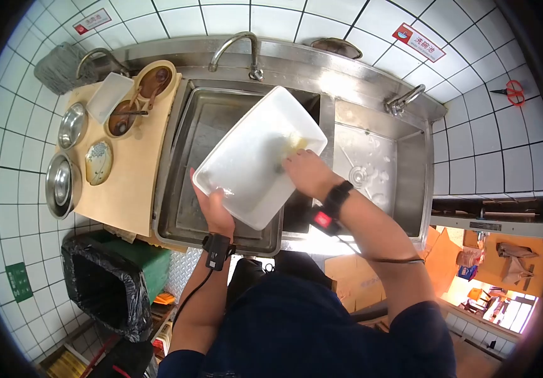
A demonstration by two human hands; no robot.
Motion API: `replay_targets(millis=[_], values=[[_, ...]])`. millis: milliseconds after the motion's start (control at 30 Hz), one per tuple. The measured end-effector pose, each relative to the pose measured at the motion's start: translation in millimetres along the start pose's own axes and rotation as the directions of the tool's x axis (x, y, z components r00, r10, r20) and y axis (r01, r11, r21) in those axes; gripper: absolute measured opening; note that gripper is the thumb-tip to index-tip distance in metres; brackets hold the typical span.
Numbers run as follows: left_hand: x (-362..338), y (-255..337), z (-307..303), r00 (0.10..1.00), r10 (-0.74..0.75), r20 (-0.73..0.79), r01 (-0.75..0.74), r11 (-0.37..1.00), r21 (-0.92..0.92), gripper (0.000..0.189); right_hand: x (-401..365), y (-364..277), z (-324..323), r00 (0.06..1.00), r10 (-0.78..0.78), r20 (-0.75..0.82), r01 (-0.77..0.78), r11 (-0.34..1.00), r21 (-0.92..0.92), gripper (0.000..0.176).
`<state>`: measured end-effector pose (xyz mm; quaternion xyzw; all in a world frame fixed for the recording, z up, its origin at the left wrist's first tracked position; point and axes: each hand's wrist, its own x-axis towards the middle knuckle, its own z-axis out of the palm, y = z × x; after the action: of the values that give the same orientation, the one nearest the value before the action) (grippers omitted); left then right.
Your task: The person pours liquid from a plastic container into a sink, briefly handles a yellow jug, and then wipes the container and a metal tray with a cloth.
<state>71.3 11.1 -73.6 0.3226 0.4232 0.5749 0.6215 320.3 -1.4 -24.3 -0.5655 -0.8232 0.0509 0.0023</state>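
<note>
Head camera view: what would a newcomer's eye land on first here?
The big white tray, held tilted over the steel sink in the middle, with the left hand gripping its near edge and the right hand pressing what looks like a yellow sponge into it. Next, the board to the left, carrying steel bowls and brown dishes. A black-lined bin stands on the floor below it.

The tray point(252, 157) hung over the left basin point(186, 183); a board point(130, 183) bearing bowls point(62, 184) lay left, another basin point(378, 183) right, a bin point(104, 286) below the board
</note>
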Motion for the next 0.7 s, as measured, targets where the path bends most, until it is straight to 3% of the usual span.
replay_targets(millis=[67, 133, 200, 233, 300, 400, 500, 633, 700], values=[[-1, 5, 3, 1.000, 0.006, 0.012, -0.006, 1.000, -0.025, 0.090, 12, -1, 19, 0.956, 0.168, 0.242, -0.179, 0.984, 0.024, 0.018], [-2, 7, 5, 0.999, 0.015, 0.029, -0.014, 0.999, -0.030, 0.090, 16, -8, 31, 0.967, 0.119, 0.227, -0.146, 0.983, 0.110, 0.015], [-4, 7, 4, 1.000, 0.006, 0.026, -0.005, 1.000, -0.024, 0.089, 19, -24, 41, 0.927, -0.072, 0.368, -0.044, 0.953, 0.299, 0.021], [-4, 6, 4, 1.000, -0.004, 0.026, 0.004, 1.000, -0.016, 0.088, 19, -35, 42, 0.926, -0.074, 0.370, -0.042, 0.954, 0.298, 0.021], [-3, 1, -1, 0.999, 0.002, 0.038, -0.001, 1.000, -0.018, 0.087, 21, -55, 39, 0.909, -0.079, 0.410, -0.148, 0.857, 0.493, 0.035], [-2, -3, -10, 0.999, -0.013, 0.045, 0.014, 1.000, -0.016, 0.085, 27, -68, 29, 0.859, -0.076, 0.506, -0.274, 0.768, 0.579, 0.045], [2, -8, -9, 0.998, -0.048, 0.027, 0.048, 0.999, -0.009, 0.082, 28, -80, 35, 0.911, -0.095, 0.401, -0.195, 0.759, 0.622, 0.047], [6, -10, -3, 0.997, -0.070, -0.021, 0.069, 0.997, -0.038, 0.075, 29, -81, 17, 0.859, -0.139, 0.492, -0.250, 0.726, 0.641, 0.047], [9, -5, -3, 0.998, -0.054, -0.037, 0.054, 0.998, -0.022, 0.072, 25, -73, 11, 0.848, -0.218, 0.484, -0.289, 0.576, 0.765, 0.047]])
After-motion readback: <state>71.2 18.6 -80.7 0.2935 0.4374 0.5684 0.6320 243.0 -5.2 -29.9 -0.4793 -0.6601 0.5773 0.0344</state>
